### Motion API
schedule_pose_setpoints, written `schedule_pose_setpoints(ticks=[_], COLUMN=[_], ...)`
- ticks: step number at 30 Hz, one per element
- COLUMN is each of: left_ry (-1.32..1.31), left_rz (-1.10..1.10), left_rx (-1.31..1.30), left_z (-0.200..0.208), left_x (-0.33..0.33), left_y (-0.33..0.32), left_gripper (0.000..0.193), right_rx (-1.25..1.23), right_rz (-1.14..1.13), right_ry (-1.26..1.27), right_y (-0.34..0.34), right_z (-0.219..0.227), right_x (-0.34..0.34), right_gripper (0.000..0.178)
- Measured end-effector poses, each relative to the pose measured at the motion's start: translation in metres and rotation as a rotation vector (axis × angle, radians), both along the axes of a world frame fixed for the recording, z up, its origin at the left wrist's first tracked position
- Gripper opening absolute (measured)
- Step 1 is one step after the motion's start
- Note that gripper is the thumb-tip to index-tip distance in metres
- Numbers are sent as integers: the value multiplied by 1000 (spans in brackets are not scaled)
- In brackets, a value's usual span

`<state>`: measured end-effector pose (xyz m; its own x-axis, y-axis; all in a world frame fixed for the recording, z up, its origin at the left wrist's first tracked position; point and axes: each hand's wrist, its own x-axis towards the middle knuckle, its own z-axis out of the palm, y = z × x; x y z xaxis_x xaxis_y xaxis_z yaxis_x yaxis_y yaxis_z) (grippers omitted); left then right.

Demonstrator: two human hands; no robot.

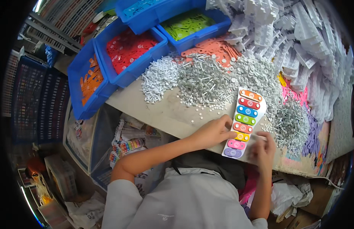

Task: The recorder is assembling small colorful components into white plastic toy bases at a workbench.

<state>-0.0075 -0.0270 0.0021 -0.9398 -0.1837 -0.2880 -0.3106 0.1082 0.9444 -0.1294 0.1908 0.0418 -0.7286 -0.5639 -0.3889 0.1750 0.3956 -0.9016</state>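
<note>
A toy xylophone [246, 119] lies slanted at the table's front edge, a white base carrying a row of bars that run from orange at the far end to purple at the near end. My left hand [219, 133] grips its left side, the thumb pressing by the yellow bar [242, 137]. Just off the right side, my right hand [264, 147] is closed with curled fingers, slightly blurred; whatever they hold, if anything, is hidden. Beyond the toy spread piles of metal pins [205, 78], white pins [160, 78] and small pale washers [257, 70]. More metal pins [292, 124] lie to the right.
Blue bins hold orange [92, 82], red [129, 49] and green [188, 24] bars. White plastic bases [310, 30] are heaped at the far right. Loose salmon [211, 49] and purple [313, 133] bars edge the piles. Finished-looking xylophones [127, 147] fill a container below the table, left.
</note>
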Motion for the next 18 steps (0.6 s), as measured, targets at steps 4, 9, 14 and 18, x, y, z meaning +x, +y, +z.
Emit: schedule_pose_setpoints(ticks=[4, 9, 14, 18], left_ry=[217, 192, 113, 81], left_rz=[393, 613, 610, 608], left_rx=[-643, -1225, -1308, -1294], left_z=[25, 18, 5, -1], left_x=[39, 78, 86, 89], left_y=[-33, -105, -121, -124], left_gripper=[20, 8, 13, 14], right_rx=[295, 723, 726, 703], right_rz=[-469, -335, -256, -284], right_ry=[842, 1035, 1099, 1100], right_y=[83, 166, 164, 160], right_z=[-20, -39, -50, -51], right_x=[-39, -72, -73, -72], right_gripper=[18, 22, 19, 16])
